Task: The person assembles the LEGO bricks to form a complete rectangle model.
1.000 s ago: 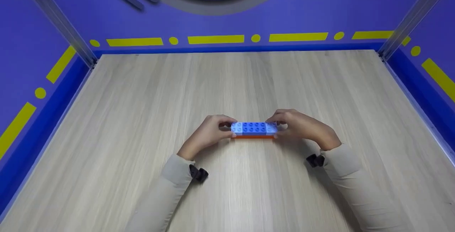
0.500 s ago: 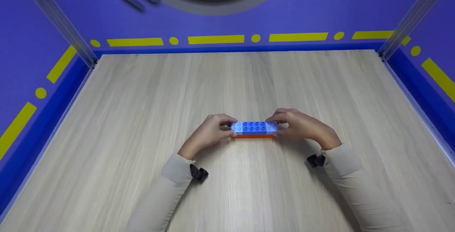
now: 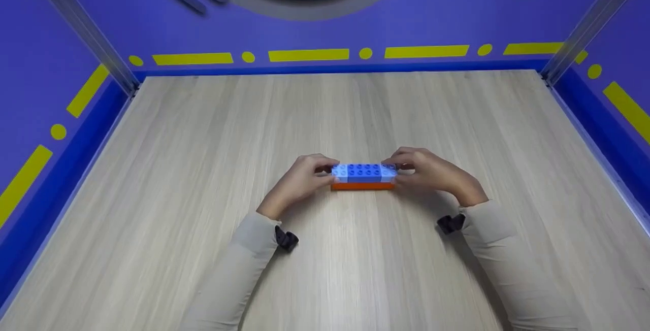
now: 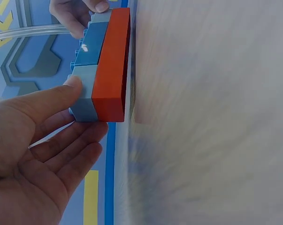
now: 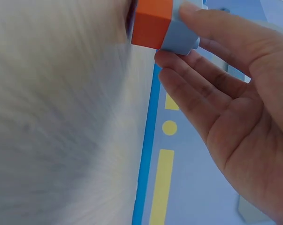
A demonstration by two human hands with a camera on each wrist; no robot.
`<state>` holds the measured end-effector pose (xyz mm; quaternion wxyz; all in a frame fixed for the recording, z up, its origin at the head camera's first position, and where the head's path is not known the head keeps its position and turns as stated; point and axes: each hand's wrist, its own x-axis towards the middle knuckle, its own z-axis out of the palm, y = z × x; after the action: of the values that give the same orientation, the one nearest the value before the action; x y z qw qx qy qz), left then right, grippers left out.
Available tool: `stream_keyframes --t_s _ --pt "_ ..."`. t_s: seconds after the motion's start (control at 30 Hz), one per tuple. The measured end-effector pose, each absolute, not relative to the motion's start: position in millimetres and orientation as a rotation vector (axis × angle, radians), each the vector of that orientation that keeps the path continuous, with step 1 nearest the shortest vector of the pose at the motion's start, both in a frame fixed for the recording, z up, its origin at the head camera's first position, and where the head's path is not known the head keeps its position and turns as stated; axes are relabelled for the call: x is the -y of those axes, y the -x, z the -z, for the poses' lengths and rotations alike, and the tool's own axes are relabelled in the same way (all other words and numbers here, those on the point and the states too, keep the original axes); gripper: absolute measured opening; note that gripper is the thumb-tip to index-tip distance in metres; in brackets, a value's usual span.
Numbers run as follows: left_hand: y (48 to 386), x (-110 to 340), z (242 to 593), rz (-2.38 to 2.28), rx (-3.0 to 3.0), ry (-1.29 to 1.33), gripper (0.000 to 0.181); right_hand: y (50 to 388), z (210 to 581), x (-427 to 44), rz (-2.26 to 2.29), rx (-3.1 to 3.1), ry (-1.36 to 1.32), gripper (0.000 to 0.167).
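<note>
A stack of toy building bricks spans both hands in the head view: a long orange brick (image 3: 362, 186) below, with a blue brick (image 3: 364, 172) between two light blue bricks on top. My left hand (image 3: 302, 181) pinches the left light blue brick (image 4: 87, 91), thumb on its near side. At the other end my right hand (image 3: 431, 171) pinches the right light blue brick (image 5: 181, 35) the same way. A thin dark gap shows between the orange brick and the table in the left wrist view, so the stack appears slightly raised.
The pale wooden table (image 3: 254, 118) extends all round the hands. Purple-blue panels (image 3: 315, 36) with yellow dashes stand at its back and sides, joined by metal corner posts (image 3: 84, 26). Black wrist mounts (image 3: 287, 239) sit at the grey sleeves.
Both hands have moved the brick stack a little up in the head view, away from the person. More of the orange brick's front face shows. The grips look the same.
</note>
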<state>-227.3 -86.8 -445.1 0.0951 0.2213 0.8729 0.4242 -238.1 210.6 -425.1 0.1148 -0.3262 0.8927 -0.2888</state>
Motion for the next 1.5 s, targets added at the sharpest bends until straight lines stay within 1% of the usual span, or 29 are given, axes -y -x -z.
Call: stream_keyframes --t_s 0.27,0.43,0.9,1.5 --pt "237.7 84.5 445.6 -1.22 -2.628 -0.589 0.04 246.7 427.1 -212.1 0.959 -2.6 0.88 0.034" --pt "242.3 83.4 446.4 -1.228 -2.647 -0.548 0.039 251.7 429.2 -212.3 1.009 -2.587 0.857 0.034" --pt "252.3 80.4 449.5 -1.316 -2.663 -0.501 0.034 262.0 434.2 -212.9 1.05 -2.623 0.674 0.035" --pt "259.9 76.7 452.9 -1.436 -2.601 -0.364 0.043 275.3 442.2 -209.9 1.165 -2.653 0.544 0.036"
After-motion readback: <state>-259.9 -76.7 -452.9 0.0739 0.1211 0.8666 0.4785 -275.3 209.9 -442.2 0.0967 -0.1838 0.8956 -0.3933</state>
